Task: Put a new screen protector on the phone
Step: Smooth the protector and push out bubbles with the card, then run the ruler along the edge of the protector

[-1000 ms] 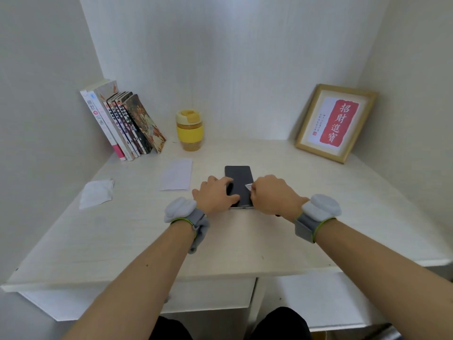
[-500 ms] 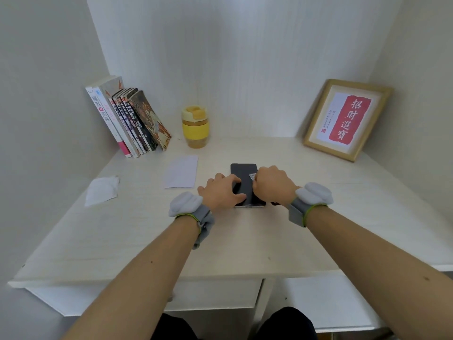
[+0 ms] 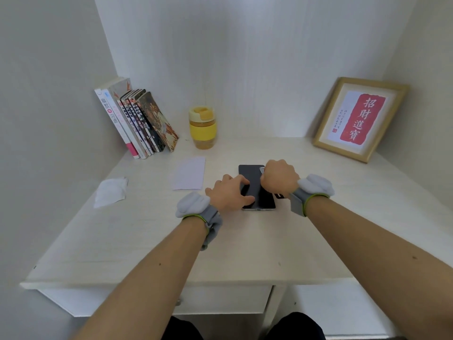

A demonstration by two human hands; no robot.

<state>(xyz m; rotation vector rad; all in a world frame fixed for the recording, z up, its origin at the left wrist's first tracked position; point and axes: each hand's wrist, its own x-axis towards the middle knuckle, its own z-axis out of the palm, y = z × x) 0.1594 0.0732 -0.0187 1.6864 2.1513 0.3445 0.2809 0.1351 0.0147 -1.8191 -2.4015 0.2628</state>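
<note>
Phone (image 3: 257,190): flat on surface (image 3: 147,236), pinned by left hand (image 3: 229,193), fingers spread.
Right hand (image 3: 279,179): at 1 o'clock, fingers closed on small tab (image 3: 261,170).
Risk: dust or bubbles could be trapped if tab is pulled unevenly.

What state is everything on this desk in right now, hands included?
phone: flat on the desk, screen dark
left hand: fingers spread, pressing on the phone
right hand: closed on a small grey tab
yellow cup: upright, lid on
books: leaning against the wall
picture frame: propped against the wall
white sheet: lying flat
wipe: crumpled
</note>
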